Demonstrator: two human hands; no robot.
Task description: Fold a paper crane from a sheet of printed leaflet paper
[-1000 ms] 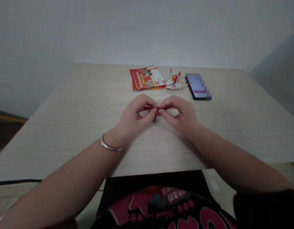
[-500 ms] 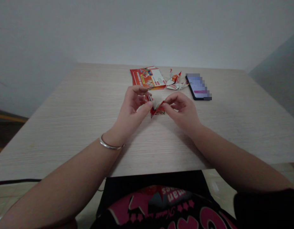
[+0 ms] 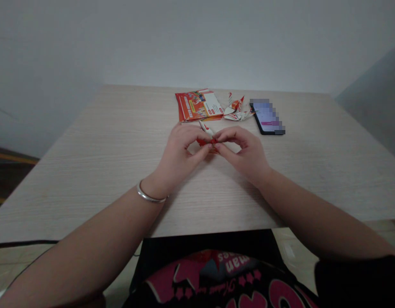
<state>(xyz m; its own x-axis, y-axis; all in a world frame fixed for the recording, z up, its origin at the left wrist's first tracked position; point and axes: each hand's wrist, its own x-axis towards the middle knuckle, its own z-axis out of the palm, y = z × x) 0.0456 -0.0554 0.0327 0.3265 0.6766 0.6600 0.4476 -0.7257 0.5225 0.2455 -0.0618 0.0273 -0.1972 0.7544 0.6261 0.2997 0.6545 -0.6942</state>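
A small folded piece of red and white printed paper is held just above the table, between my two hands. My left hand pinches it from the left with thumb and forefinger. From the right, my right hand pinches the same paper, and the fingertips of both hands nearly meet at its middle. The fingers cover much of the paper, so its full folded shape is hidden.
Behind my hands lies a stack of red and white printed leaflets. Folded paper figures sit beside it, and a phone with its screen lit lies to the right. All rest on a pale wooden table against a wall.
My hands have come closer together. The paper, spread open with its sides apart before, is now pressed together between my fingertips, and my left fingers have shifted onto its near edge.
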